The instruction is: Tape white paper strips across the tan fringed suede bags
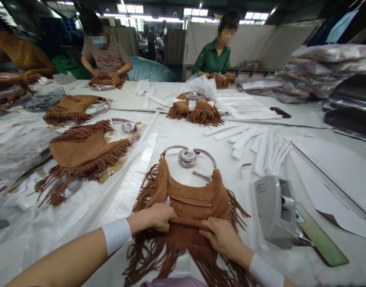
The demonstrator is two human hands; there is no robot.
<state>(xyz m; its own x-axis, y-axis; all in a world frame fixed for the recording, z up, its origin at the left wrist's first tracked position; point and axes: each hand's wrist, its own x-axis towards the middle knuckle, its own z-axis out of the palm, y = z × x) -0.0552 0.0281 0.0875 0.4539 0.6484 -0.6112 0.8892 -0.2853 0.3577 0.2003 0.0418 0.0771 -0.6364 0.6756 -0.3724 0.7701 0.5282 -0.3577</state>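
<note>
nearest, the left hand [160, 217] and right hand [221, 237] each have a closed grip pinching a fold across the fringed suede bag [189, 195], which lies flat on the white bench [171, 133]. i judge an uneven pull could skew the fold or trap fringe. a tape dispenser [274, 211] sits just beside it, and another fringed bag [81, 151] lies farther left.

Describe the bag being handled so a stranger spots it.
On the long white worktable, look at the near edge, left of the grey tape dispenser. There lies a brown suede fringed bag. Unlike its untouched neighbours, it is gripped by the left hand and right hand.
</note>
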